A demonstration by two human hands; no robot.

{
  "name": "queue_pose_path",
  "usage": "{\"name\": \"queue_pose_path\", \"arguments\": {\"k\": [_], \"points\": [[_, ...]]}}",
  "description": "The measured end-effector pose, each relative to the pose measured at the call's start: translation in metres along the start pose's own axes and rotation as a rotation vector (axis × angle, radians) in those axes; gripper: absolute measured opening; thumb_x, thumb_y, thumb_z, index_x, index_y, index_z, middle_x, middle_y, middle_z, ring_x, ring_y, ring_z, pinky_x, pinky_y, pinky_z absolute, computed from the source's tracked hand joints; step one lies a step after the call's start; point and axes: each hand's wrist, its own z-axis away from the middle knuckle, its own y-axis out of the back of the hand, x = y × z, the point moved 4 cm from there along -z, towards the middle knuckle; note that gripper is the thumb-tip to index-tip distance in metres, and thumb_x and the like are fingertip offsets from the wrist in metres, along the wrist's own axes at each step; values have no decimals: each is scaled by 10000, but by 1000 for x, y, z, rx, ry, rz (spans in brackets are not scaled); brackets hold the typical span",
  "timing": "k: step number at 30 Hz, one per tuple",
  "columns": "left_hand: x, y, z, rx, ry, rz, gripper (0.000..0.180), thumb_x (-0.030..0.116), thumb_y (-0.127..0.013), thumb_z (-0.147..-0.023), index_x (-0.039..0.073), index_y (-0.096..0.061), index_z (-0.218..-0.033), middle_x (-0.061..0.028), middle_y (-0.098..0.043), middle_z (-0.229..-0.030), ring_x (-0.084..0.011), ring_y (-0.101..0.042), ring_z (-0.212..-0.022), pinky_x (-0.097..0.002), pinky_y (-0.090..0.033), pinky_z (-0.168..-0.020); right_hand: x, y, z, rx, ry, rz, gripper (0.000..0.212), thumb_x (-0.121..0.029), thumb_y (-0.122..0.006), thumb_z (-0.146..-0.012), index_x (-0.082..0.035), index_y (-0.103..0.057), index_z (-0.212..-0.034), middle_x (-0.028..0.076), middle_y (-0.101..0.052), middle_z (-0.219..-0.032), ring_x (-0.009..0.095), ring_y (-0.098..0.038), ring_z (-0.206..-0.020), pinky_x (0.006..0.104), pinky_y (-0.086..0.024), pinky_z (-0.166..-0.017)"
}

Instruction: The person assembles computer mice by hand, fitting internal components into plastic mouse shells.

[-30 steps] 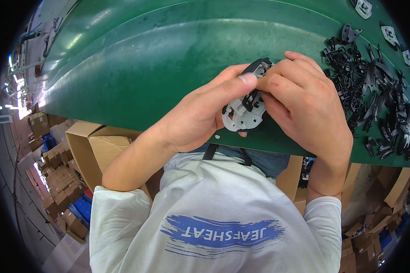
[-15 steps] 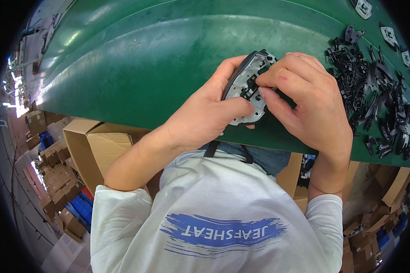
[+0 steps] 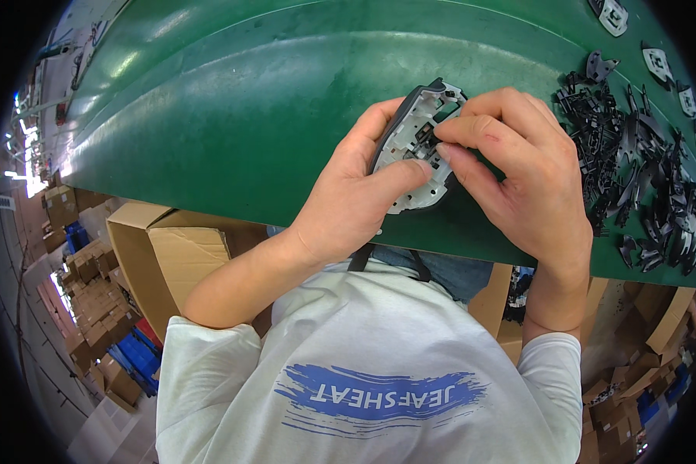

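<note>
Above the near edge of the green table, my left hand (image 3: 356, 182) grips a curved plastic shell (image 3: 400, 143), pale grey inside with a dark outer rim. The hollow inner side faces up, showing moulded posts and slots. My left fingers wrap behind the rim while the thumb presses on the inside. My right hand (image 3: 522, 166) comes in from the right, index finger and thumb pinched at a small black plastic part (image 3: 424, 134) in the middle of the shell. Those fingertips partly hide the part, so how firmly it sits cannot be told.
Black plastic parts (image 3: 595, 139) lie heaped on the table's right side, with curved black pieces (image 3: 657, 193) beside them. Several pale shells (image 3: 657, 63) line the far right. Open cardboard boxes (image 3: 143, 255) stand below the table's near edge.
Both hands and the shell have shifted slightly, and the shell's inside shows a bit more. The right fingertips stay at the black part inside it.
</note>
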Motion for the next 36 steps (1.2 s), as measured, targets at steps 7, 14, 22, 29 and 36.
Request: {"name": "queue_pose_path", "arguments": {"k": [7, 14, 22, 29, 36], "points": [[-3, 5, 0, 23, -33, -39, 659, -55, -606, -893, 39, -494, -1536, -67, -668, -1303, -146, -666, -1176, -322, -551, -1018, -4, -1, -2, -29, -1, -13, 261, -37, -873, -780, -99, -801, -1023, 40, -720, -971, 260, -682, -869, 388, -539, -798], [-6, 2, 2, 74, 51, 71, 646, -50, -611, -910, 47, -492, -1537, -59, -664, -1292, -147, -653, -1171, -326, -536, -1030, -3, -6, 3, -6, 64, 52, 257, -38, -871, -781, -99, -794, -1019, 37, -713, -959, 259, -681, -866, 389, -539, -793], [-9, -3, 2, 44, -52, 22, 672, -62, -622, -909, 53, -469, -1553, -49, -657, -1294, -138, -643, -1159, -325, -541, -1013, -6, -5, 3, 26, -4, 42, 169, -71, -840, -794, -74, -743, -933, 43, -674, -924, 282, -683, -809, 409, -551, -761], [-18, 0, 3, 123, -78, 37, 647, -60, -623, -907, 45, -495, -1532, -41, -654, -1292, -130, -643, -1145, -313, -543, -999, -8, -7, 6, 10, 24, 40, 154, -77, -830, -809, -70, -742, -935, 50, -671, -910, 298, -686, -798, 411, -555, -747], [-21, -1, 9, 8, -70, -13, 752, -71, -597, -884, 40, -416, -1605, -70, -628, -1375, -159, -615, -1263, -341, -498, -1086, -6, -11, 9, -57, 8, 44, 162, -48, -841, -809, -67, -778, -957, 43, -689, -916, 267, -662, -812, 392, -545, -734]]}}
